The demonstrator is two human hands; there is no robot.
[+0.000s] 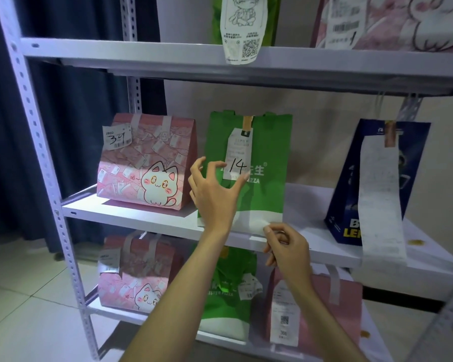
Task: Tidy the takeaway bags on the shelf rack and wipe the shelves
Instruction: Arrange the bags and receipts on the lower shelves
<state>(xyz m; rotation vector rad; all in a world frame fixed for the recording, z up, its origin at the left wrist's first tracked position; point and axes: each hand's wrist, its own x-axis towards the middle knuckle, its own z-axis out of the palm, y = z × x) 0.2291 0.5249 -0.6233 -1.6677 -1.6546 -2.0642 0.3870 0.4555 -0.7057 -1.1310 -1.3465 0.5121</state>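
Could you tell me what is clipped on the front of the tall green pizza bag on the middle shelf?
On the tall green pizza bag, a wooden clip holds a white receipt handwritten "14". The bag's contents are hidden.

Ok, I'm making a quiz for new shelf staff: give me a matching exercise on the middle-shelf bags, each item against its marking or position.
Items:
1. pink cat bag
2. green pizza bag
3. dark blue bag
4. left hand

Descriptions:
A. long receipt clipped on top
B. tag reading 14
C. open, fingers spread in front of the green bag
D. label with a handwritten number, far left

Pairs: 1-D, 2-B, 3-A, 4-C
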